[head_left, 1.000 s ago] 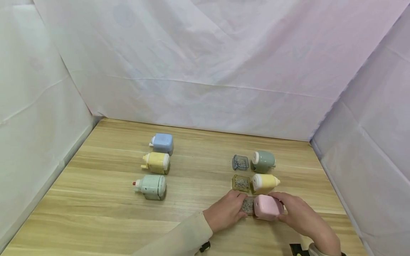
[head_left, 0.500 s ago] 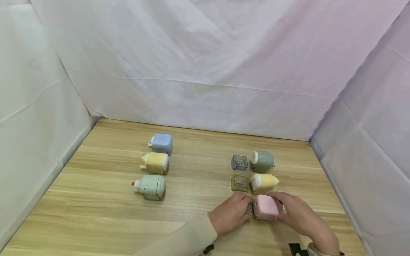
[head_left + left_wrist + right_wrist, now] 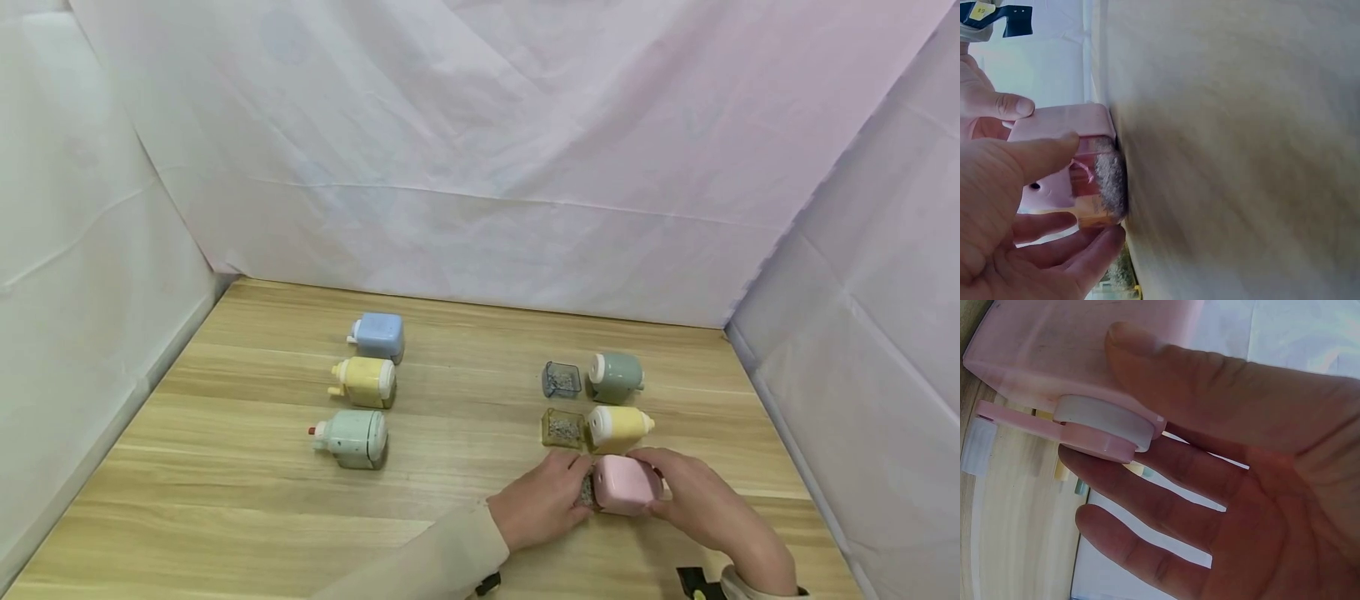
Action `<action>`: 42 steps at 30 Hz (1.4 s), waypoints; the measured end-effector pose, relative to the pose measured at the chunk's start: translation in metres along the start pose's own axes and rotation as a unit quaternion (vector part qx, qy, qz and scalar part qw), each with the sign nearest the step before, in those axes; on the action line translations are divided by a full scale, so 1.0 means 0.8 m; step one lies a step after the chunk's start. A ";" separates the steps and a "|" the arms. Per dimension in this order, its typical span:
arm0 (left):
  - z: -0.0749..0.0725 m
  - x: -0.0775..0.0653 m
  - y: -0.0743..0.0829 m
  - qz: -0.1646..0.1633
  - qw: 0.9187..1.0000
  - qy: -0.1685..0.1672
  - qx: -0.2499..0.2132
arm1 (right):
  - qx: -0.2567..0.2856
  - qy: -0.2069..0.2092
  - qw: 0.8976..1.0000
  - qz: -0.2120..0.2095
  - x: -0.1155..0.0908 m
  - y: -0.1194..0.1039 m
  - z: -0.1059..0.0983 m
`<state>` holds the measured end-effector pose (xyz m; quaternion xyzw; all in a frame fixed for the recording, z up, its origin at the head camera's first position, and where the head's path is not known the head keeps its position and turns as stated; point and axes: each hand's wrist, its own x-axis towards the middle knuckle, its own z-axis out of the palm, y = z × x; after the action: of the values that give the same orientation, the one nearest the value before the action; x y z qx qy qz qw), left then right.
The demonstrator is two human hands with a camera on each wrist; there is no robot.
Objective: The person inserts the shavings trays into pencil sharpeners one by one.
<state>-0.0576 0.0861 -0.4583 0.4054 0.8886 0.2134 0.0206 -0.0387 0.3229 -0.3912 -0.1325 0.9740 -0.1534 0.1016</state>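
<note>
"What did the step at the pink sharpener [image 3: 628, 485] call for?"

"A steady right hand, in my judgement. It needed to brace the body flat on the bench [image 3: 450, 517], while the left guided the clear tray [image 3: 1086, 181] level and square to its slot. A tilt could have jammed a corner or spilled the grey shavings [image 3: 1110, 178]."

"How firm a grip?"

"Light on the tray, I'd have said, with the fingertips clear of the slot's rim to avoid a nip."

"And where was all this?"

"Toward the bench's near right corner. The yellow sharpener [image 3: 621, 427] stood just beside the pink one, on the side of the far edge. The tray was partly out, facing the bench's left edge."

"How did the hands lie?"

"The left hand [image 3: 542, 502] was parted only by the tray's width, thumb and fingers pinching its opposite sides. The right hand [image 3: 701, 500] curved round the sharpener's back, thumb along the body. One finger seemed to touch the hub of the crank [image 3: 1022, 422]; another stood clear. Its index fingertip was hidden in the right wrist view."
</note>
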 end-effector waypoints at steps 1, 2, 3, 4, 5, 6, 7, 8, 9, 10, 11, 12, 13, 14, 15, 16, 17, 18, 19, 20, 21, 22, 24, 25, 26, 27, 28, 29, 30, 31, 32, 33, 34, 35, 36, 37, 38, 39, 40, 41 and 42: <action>-0.002 -0.001 -0.001 -0.001 1.000 0.001 0.001 | 0.000 -0.001 1.000 0.000 0.001 0.000 0.000; -0.003 -0.001 -0.001 -0.001 1.000 0.003 0.003 | 0.000 -0.001 1.000 0.000 0.001 0.000 -0.001; -0.005 -0.002 -0.003 -0.003 1.000 0.005 0.004 | 0.001 -0.002 1.000 0.001 0.001 0.000 -0.001; -0.008 -0.002 -0.004 -0.004 1.000 0.010 0.009 | 0.001 -0.002 1.000 0.001 0.002 0.000 -0.001; -0.010 -0.003 -0.005 -0.005 1.000 0.014 0.015 | 0.001 -0.003 1.000 0.002 0.002 0.000 -0.001; -0.013 -0.003 -0.006 -0.006 1.000 0.018 0.022 | 0.001 -0.003 1.000 0.002 0.002 0.000 -0.001; -0.015 -0.004 -0.007 -0.005 0.999 0.025 0.034 | 0.002 -0.003 1.000 0.003 0.002 0.000 -0.002; -0.018 -0.004 -0.009 -0.003 0.998 0.032 0.045 | 0.003 -0.004 1.000 0.004 0.002 0.000 -0.002; -0.022 -0.004 -0.010 -0.002 0.998 0.036 0.056 | 0.003 -0.004 1.000 0.006 0.002 0.000 -0.001; -0.024 -0.004 -0.011 0.000 0.997 0.040 0.069 | 0.005 -0.005 1.000 0.007 0.002 0.000 -0.001; -0.026 -0.005 -0.013 0.002 0.996 0.043 0.082 | 0.006 -0.006 1.000 0.009 0.002 0.000 -0.001; -0.028 -0.005 -0.014 0.005 0.995 0.045 0.092 | 0.006 -0.006 1.000 0.010 0.002 0.000 -0.001; -0.029 -0.006 -0.015 0.009 0.994 0.045 0.104 | 0.006 -0.006 1.000 0.010 0.002 0.000 -0.001; -0.030 -0.006 -0.015 0.012 0.993 0.041 0.111 | 0.006 -0.005 1.000 0.011 0.002 0.000 -0.001; -0.030 -0.007 -0.016 0.018 0.993 0.035 0.114 | 0.006 -0.005 1.000 0.012 0.002 0.000 0.000; -0.030 -0.007 -0.016 0.025 0.993 0.027 0.116 | 0.006 -0.004 1.000 0.012 0.002 0.000 0.000; -0.030 -0.008 -0.016 0.034 0.992 0.016 0.119 | 0.005 -0.004 1.000 0.012 0.002 0.000 0.000; -0.029 -0.009 -0.016 0.043 0.992 0.004 0.120 | 0.006 -0.004 1.000 0.013 0.002 0.000 0.000; -0.028 -0.009 -0.015 0.054 0.990 -0.007 0.126 | 0.006 -0.005 1.000 0.013 0.003 0.000 0.000; -0.027 -0.010 -0.015 0.065 0.989 -0.018 0.131 | 0.006 -0.006 1.000 0.013 0.003 0.000 0.000; -0.026 -0.010 -0.014 0.075 0.987 -0.026 0.137 | 0.007 -0.006 1.000 0.013 0.003 0.000 0.000; -0.024 -0.011 -0.013 0.085 0.985 -0.032 0.147 | 0.007 -0.007 1.000 0.013 0.003 0.000 0.000; -0.022 -0.011 -0.012 0.097 0.982 -0.035 0.161 | 0.007 -0.007 1.000 0.013 0.003 0.001 0.000; -0.021 -0.011 -0.011 0.103 0.980 -0.033 0.167 | 0.006 -0.006 1.000 0.013 0.002 0.001 0.000; -0.020 -0.010 -0.010 0.104 0.979 -0.031 0.170 | 0.006 -0.005 1.000 0.013 0.002 0.001 0.000; -0.019 -0.009 -0.009 0.105 0.979 -0.030 0.171 | 0.006 -0.005 1.000 0.013 0.002 0.001 0.000; -0.020 -0.009 -0.009 0.106 0.979 -0.029 0.170 | 0.007 -0.005 1.000 0.013 0.002 0.001 0.000; -0.020 -0.008 -0.008 0.105 0.980 -0.030 0.168 | 0.007 -0.004 1.000 0.013 0.002 0.001 0.000; -0.020 -0.008 -0.007 0.105 0.980 -0.032 0.167 | 0.007 -0.004 1.000 0.013 0.002 0.002 0.000; -0.021 -0.007 -0.007 0.106 0.979 -0.033 0.168 | 0.008 -0.004 1.000 0.014 0.002 0.002 0.000; -0.021 -0.007 -0.006 0.105 0.980 -0.035 0.167 | 0.008 -0.005 1.000 0.014 0.002 0.002 0.000; -0.022 -0.007 -0.005 0.106 0.979 -0.036 0.169 | 0.009 -0.006 1.000 0.014 0.002 0.002 -0.001; -0.022 -0.007 -0.004 0.107 0.978 -0.035 0.173 | 0.009 -0.006 1.000 0.014 0.002 0.002 -0.001; -0.022 -0.007 -0.003 0.109 0.977 -0.034 0.179 | 0.009 -0.006 1.000 0.014 0.002 0.002 -0.001; -0.022 -0.007 -0.002 0.112 0.975 -0.031 0.187 | 0.008 -0.007 1.000 0.014 0.002 0.002 -0.001; -0.021 -0.007 -0.001 0.114 0.974 -0.027 0.193 | 0.007 -0.007 1.000 0.014 0.002 0.002 -0.001; -0.020 -0.006 0.000 0.116 0.973 -0.024 0.200 | 0.005 -0.007 1.000 0.013 0.002 0.002 -0.001; -0.019 -0.006 0.001 0.118 0.971 -0.020 0.209 | 0.004 -0.006 1.000 0.012 0.002 0.002 0.000; -0.018 -0.006 0.002 0.119 0.969 -0.016 0.214 | 0.003 -0.005 1.000 0.011 0.002 0.002 0.000; -0.017 -0.005 0.003 0.121 0.967 -0.014 0.223 | 0.001 -0.004 1.000 0.010 0.002 0.002 0.000; -0.016 -0.005 0.003 0.123 0.965 -0.012 0.230 | 0.001 -0.004 1.000 0.009 0.002 0.002 0.000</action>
<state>-0.0554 0.0800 -0.4465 0.5079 0.8568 -0.0006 -0.0891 -0.0408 0.3235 -0.3919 -0.1244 0.9745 -0.1529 0.1071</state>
